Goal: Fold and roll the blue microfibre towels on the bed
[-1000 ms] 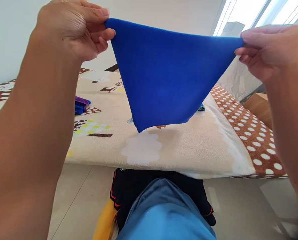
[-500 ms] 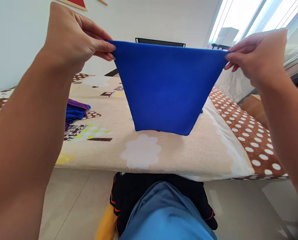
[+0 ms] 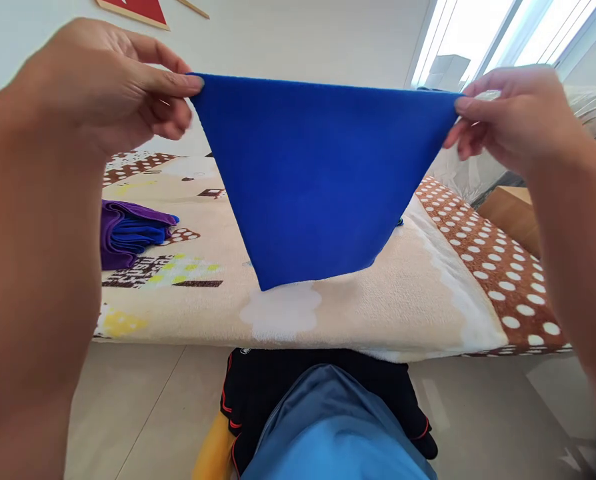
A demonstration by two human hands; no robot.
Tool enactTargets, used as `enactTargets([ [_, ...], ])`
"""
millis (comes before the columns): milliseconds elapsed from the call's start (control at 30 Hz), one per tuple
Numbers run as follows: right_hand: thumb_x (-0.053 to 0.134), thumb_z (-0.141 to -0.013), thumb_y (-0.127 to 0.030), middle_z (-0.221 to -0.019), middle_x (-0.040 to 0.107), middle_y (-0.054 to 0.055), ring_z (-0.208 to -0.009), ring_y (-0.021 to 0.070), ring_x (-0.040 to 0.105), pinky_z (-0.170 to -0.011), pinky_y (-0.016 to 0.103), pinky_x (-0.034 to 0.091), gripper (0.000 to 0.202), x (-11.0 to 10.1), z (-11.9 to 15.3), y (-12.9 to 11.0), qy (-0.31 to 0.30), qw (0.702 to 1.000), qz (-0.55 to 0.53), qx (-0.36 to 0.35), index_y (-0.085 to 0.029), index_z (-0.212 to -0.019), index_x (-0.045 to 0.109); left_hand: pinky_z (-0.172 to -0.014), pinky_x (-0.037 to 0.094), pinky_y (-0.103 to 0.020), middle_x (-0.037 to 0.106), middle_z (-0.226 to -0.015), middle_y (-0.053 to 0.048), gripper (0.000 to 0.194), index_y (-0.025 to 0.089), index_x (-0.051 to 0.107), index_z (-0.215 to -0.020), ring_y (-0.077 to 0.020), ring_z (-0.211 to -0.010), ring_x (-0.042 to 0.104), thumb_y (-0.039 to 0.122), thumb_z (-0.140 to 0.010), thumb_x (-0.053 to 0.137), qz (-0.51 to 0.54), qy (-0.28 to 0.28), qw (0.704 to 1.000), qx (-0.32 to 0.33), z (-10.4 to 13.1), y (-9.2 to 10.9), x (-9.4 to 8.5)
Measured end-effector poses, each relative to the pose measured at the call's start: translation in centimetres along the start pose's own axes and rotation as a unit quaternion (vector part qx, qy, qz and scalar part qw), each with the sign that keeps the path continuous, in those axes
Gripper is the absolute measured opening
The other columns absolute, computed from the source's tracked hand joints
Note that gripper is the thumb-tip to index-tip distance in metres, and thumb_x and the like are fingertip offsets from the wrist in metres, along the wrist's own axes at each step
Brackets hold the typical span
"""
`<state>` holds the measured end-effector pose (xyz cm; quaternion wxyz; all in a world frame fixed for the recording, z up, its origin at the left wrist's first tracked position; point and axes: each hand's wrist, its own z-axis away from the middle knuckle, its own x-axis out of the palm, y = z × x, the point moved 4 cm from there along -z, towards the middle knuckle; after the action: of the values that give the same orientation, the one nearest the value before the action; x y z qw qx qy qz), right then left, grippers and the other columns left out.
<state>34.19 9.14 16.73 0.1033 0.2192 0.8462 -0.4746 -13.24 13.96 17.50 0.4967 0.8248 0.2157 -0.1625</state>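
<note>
A plain blue cloth [image 3: 318,173] hangs stretched between my two hands, above the bed's patterned blanket. My left hand [image 3: 113,87] pinches its upper left corner between thumb and fingers. At the upper right corner, my right hand [image 3: 513,120] pinches it the same way. The cloth's top edge is taut, and its lower edge slants, with the left bottom corner lower than the right. Left of it, partly hidden behind my left forearm, lies a pile of folded purple and blue cloths [image 3: 135,233].
The cream blanket [image 3: 378,307] covers the bed, with a brown white-dotted border [image 3: 513,287] on the right. A cardboard box [image 3: 511,217] and plastic-wrapped things stand beyond it. A small dark item [image 3: 401,221] peeks out behind the cloth. Tiled floor [image 3: 128,400] lies below.
My left hand has moved left and towards me, pulling the cloth's edge wider. The cloth has swung, its left bottom corner now lower. Both hands keep their pinch.
</note>
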Motion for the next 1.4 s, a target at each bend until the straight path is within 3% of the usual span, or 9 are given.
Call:
enactTargets([
  [100, 0.050, -0.096, -0.009, -0.072, 0.072, 0.012, -0.058, 0.0157, 0.069, -0.057, 0.025, 0.051, 0.013, 2.3, -0.4, 1.7, -0.033, 0.991, -0.032, 0.123, -0.010, -0.083, 0.053, -0.098, 0.045, -0.057, 0.073, -0.095, -0.004, 0.037, 0.010, 0.051, -0.115, -0.0234, -0.097, 0.073, 0.040, -0.096, 0.062, 0.027, -0.105, 0.994, 0.018, -0.5, -0.4, 2.8],
  [200, 0.046, -0.097, -0.004, -0.071, 0.071, 0.014, -0.065, 0.0203, 0.072, -0.064, 0.036, 0.056, 0.013, 4.1, -0.9, 3.2, -0.006, 0.983, -0.056, 0.175, -0.011, -0.085, 0.048, -0.093, 0.053, -0.054, 0.073, -0.093, -0.006, 0.022, 0.013, 0.046, -0.107, -0.0237, -0.093, 0.075, 0.030, -0.099, 0.056, 0.078, -0.091, 0.993, -0.013, -0.7, -1.2, 5.7],
  [433, 0.043, -0.097, -0.003, -0.075, 0.073, 0.000, -0.072, 0.0117, 0.071, -0.075, 0.032, 0.056, 0.018, 4.6, -2.3, 4.4, 0.129, 0.981, -0.125, 0.069, -0.020, -0.092, 0.044, -0.093, 0.059, -0.041, 0.070, -0.108, 0.007, 0.029, 0.031, 0.048, -0.105, -0.0158, -0.108, 0.067, 0.042, -0.087, 0.068, 0.116, -0.001, 0.992, 0.046, -0.3, -1.1, 7.5],
  [567, 0.054, -0.092, -0.004, -0.071, 0.071, -0.001, -0.071, 0.0102, 0.070, -0.071, 0.024, 0.052, 0.015, 4.3, 1.2, 5.9, 0.144, 0.984, -0.101, 0.039, -0.019, -0.090, 0.050, -0.081, 0.060, -0.039, 0.068, -0.102, 0.003, 0.032, 0.031, 0.056, -0.105, -0.0187, -0.096, 0.066, 0.049, -0.082, 0.067, 0.020, 0.028, 0.996, 0.078, 2.7, -2.0, 6.6],
  [733, 0.070, -0.086, -0.036, -0.074, 0.072, 0.002, -0.061, 0.0116, 0.067, -0.067, 0.024, 0.049, 0.023, 5.9, 11.9, 10.8, -0.085, 0.992, -0.011, 0.091, -0.017, -0.088, 0.059, -0.080, 0.053, -0.030, 0.066, -0.099, 0.000, 0.021, 0.030, 0.065, -0.089, -0.0179, -0.089, 0.061, 0.050, -0.081, 0.066, -0.147, -0.114, 0.980, 0.063, 10.6, -8.0, 7.5],
  [867, 0.058, -0.093, -0.048, -0.073, 0.069, 0.000, -0.063, 0.0119, 0.063, -0.065, 0.025, 0.046, 0.030, 7.3, 20.8, 14.5, -0.290, 0.942, 0.088, 0.147, -0.018, -0.096, 0.059, -0.080, 0.048, -0.028, 0.063, -0.099, -0.003, 0.023, 0.028, 0.070, -0.090, -0.0178, -0.088, 0.061, 0.048, -0.090, 0.058, -0.147, -0.290, 0.943, 0.074, 18.1, -12.1, 9.7],
  [967, 0.044, -0.100, -0.047, -0.076, 0.067, 0.000, -0.069, 0.0122, 0.061, -0.071, 0.026, 0.045, 0.029, 7.8, 24.4, 15.7, -0.378, 0.904, 0.139, 0.144, -0.020, -0.101, 0.056, -0.083, 0.045, -0.025, 0.062, -0.100, -0.004, 0.026, 0.023, 0.069, -0.092, -0.0162, -0.090, 0.059, 0.042, -0.097, 0.053, -0.135, -0.347, 0.926, 0.071, 21.9, -13.2, 10.8],
  [1233, 0.044, -0.100, -0.041, -0.081, 0.066, 0.001, -0.074, 0.0148, 0.058, -0.072, 0.028, 0.041, 0.026, 8.0, 25.5, 14.2, -0.458, 0.852, 0.231, 0.105, -0.022, -0.098, 0.061, -0.071, 0.043, -0.023, 0.061, -0.088, -0.002, 0.029, 0.020, 0.068, -0.083, -0.0129, -0.076, 0.057, 0.040, -0.099, 0.054, -0.152, -0.408, 0.899, 0.053, 24.6, -12.9, 11.5],
  [1400, 0.042, -0.102, -0.045, -0.107, 0.070, 0.003, -0.095, 0.0166, 0.065, -0.086, 0.031, 0.047, 0.033, 11.3, 24.1, 11.0, -0.293, 0.926, 0.232, 0.055, -0.025, -0.115, 0.065, -0.083, 0.047, -0.026, 0.067, -0.092, -0.003, 0.025, 0.021, 0.069, -0.094, -0.0148, -0.087, 0.062, 0.036, -0.101, 0.050, -0.087, -0.254, 0.957, 0.106, 23.6, -8.9, 14.8],
])
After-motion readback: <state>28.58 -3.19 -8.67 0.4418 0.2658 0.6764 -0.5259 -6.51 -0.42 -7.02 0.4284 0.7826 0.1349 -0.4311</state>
